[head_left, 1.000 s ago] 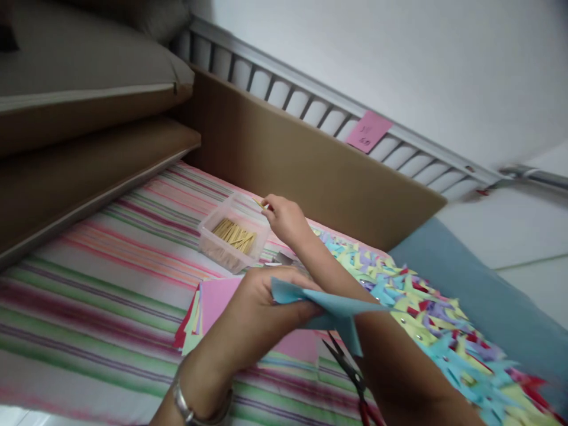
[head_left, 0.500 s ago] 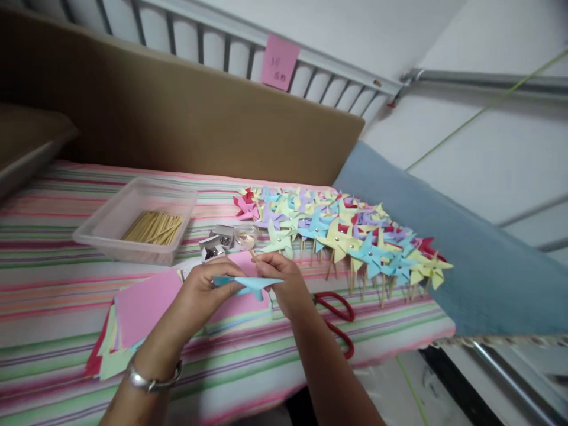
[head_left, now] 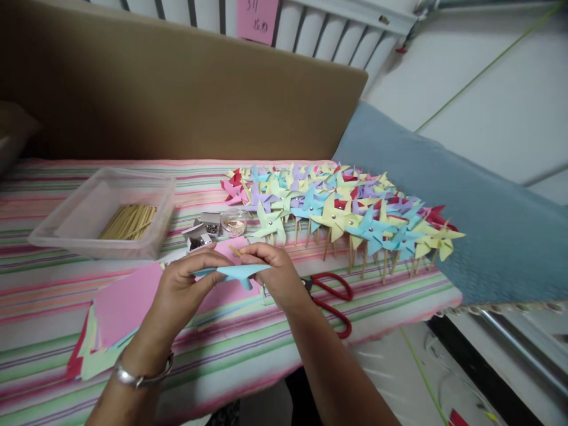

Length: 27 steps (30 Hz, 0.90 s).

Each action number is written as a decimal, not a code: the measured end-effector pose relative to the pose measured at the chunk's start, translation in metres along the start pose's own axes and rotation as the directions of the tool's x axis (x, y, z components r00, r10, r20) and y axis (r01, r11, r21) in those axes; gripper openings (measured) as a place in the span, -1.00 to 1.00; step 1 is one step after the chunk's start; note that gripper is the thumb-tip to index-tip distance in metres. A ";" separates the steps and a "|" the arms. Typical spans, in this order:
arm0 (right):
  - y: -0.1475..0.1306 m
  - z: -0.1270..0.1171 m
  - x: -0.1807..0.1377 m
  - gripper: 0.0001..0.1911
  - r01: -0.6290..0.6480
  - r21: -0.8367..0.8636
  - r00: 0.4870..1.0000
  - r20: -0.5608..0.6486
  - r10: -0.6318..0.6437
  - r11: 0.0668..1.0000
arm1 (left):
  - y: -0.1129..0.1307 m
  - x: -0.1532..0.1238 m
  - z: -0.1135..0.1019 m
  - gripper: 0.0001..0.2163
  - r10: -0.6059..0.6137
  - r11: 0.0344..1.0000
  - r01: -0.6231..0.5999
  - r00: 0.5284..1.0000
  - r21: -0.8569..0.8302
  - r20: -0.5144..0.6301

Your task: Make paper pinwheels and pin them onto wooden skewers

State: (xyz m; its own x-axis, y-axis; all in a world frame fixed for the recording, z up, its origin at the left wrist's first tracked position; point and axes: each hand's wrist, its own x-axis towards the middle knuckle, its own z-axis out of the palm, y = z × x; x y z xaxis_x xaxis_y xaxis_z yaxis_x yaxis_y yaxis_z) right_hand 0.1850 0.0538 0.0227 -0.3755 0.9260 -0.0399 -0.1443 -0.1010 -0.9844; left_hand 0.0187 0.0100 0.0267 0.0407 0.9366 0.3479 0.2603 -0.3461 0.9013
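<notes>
My left hand [head_left: 190,287] pinches a light blue paper pinwheel [head_left: 242,273] between thumb and fingers, above the sheets on the table. Just right of it, my right hand [head_left: 273,269] grips a short wooden stick [head_left: 235,251] whose end pokes out past the fingertips, behind the pinwheel. Whether stick and pinwheel are joined is hidden by the paper and fingers. Beneath the hands lie pink paper sheets [head_left: 210,300]. A stack of coloured paper [head_left: 128,302] is left of my left wrist. Red-handled scissors [head_left: 331,290] lie by my right forearm.
A clear plastic box [head_left: 57,234] holds wooden sticks [head_left: 128,222]. Small boxes of metal fasteners [head_left: 198,241] stand beside a round clear container [head_left: 234,222]. Many finished pinwheels [head_left: 335,222] fill the table's right side. A brown board [head_left: 199,94] rises behind the striped cloth [head_left: 44,307].
The camera view has tilted downward and shifted, so the table appears higher. Both hands keep their hold on the pinwheel and stick, with only slight finger movement.
</notes>
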 end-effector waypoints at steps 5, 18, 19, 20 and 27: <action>0.002 0.005 0.000 -0.86 0.042 -0.051 0.999 0.005 -0.042 0.998 | -0.001 -0.004 -0.001 -0.95 0.055 0.998 -0.056 0.994 -0.006 -0.090; 0.001 0.012 0.000 -0.93 0.109 -0.068 0.994 -0.016 -0.110 0.992 | -0.009 -0.003 0.000 -0.94 0.142 0.988 -0.124 0.965 0.091 -0.219; 0.002 0.011 0.000 -0.93 0.116 -0.079 0.993 -0.018 -0.117 0.990 | -0.009 -0.003 0.001 -0.93 0.140 0.988 -0.123 0.964 0.088 -0.224; 0.002 0.011 0.000 -0.92 0.123 -0.090 0.992 -0.018 -0.125 0.988 | -0.009 -0.004 0.001 -0.93 0.141 0.989 -0.125 0.964 0.085 -0.227; 0.003 0.008 -0.001 -0.85 0.163 -0.143 0.986 0.004 -0.164 0.976 | -0.006 -0.004 0.002 -0.91 0.144 0.988 -0.125 0.963 0.096 -0.226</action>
State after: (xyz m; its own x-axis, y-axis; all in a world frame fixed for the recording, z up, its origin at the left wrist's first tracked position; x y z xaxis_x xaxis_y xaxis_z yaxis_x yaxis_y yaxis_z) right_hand 0.1774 0.0495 0.0215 -0.3503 0.9286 0.1224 -0.0709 0.1040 -0.9920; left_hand 0.0185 0.0083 0.0191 -0.1414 0.8405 0.5230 0.3445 -0.4535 0.8220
